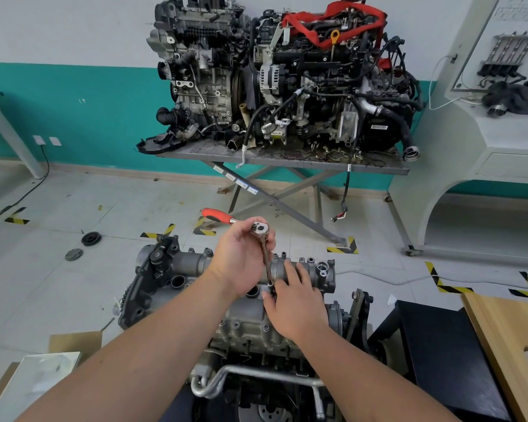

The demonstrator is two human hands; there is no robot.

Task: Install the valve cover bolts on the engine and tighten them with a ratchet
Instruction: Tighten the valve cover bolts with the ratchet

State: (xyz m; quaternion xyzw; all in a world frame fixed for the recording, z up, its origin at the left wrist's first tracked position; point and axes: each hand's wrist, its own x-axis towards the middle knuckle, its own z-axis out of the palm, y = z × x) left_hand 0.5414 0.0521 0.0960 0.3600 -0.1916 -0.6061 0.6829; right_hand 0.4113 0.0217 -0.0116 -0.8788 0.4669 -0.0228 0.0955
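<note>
Here, we list: left hand [241, 257] grasping ratchet [258, 229] head to steady it, right hand [296, 303] pinching its extension [267, 263] low, seating the socket on the cover [244, 312].

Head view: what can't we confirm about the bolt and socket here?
- Bolt and socket tip: hidden behind the right hand, whose fingers surround the lower extension.
- Ratchet head: partly covered by the left hand.
- Engine front: cut off by the bottom edge.
</note>
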